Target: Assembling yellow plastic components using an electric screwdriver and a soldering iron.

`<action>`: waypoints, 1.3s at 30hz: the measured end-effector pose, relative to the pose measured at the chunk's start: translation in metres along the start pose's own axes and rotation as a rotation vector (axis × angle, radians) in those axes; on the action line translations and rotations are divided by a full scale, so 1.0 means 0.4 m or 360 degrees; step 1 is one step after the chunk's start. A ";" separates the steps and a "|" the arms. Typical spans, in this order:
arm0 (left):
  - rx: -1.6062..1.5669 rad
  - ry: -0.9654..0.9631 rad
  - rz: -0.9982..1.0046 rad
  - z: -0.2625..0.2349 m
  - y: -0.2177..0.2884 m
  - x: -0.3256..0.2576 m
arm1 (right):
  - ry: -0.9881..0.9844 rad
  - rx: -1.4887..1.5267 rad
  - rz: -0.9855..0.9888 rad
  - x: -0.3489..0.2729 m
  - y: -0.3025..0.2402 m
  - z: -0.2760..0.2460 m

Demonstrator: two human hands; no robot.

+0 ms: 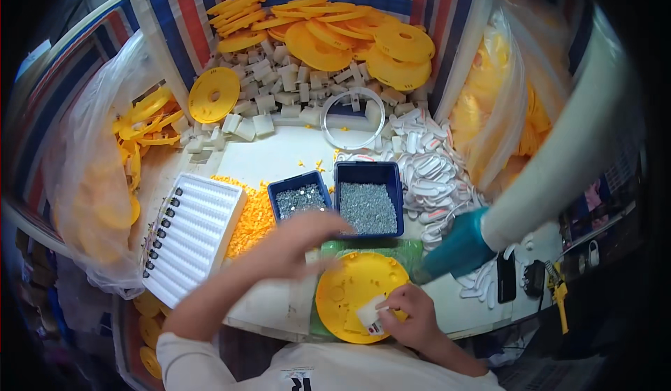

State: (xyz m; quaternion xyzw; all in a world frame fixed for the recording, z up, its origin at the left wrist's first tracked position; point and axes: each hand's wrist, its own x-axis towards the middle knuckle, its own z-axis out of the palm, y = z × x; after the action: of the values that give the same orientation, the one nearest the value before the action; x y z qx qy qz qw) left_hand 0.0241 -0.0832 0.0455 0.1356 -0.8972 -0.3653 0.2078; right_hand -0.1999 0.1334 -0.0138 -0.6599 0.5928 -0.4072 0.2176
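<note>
A round yellow plastic disc (334, 289) lies on a green pad (412, 251) right in front of me. My right hand (411, 315) pinches a small white plastic part (370, 313) over the disc's lower right side. Blurred by motion, my left hand (297, 243) passes above the table beside the disc, just in front of a small blue bin of metal pieces (302, 199). Its fingers point right, and what they hold, if anything, does not show. Next to that stands a larger blue bin (368, 234) filled with small metal pieces.
Small orange parts (253, 216) lie beside a white ribbed tray (192, 237). Whitish blocks (279, 83) and yellow discs (321, 45) are heaped at the back. White parts (430, 174) pile up on the right, where a pipe with a teal end (458, 244) slants down. A phone (506, 278) lies near it.
</note>
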 end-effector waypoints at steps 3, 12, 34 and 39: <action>0.0547 0.0271 -0.0260 -0.108 -0.240 0.154 | 0.0070 -0.0032 0.0015 -0.021 0.017 0.006; 0.1353 -0.0146 -0.0863 -0.153 -0.654 0.327 | 0.0082 0.0190 0.0083 -0.021 0.060 0.045; 0.1439 -0.0052 -0.0206 -0.072 -0.644 0.533 | 0.0014 0.0225 0.0091 -0.014 0.064 0.047; 0.1693 0.0016 0.0134 -0.048 -0.622 0.529 | 0.0039 0.0231 0.0126 -0.023 0.064 0.040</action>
State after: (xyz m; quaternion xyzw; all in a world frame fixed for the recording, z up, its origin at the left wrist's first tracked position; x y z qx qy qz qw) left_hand -0.1295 -0.3514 -0.0612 0.1878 -0.9621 0.1494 0.1292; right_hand -0.2025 0.1340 -0.0453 -0.6133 0.5899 -0.4484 0.2735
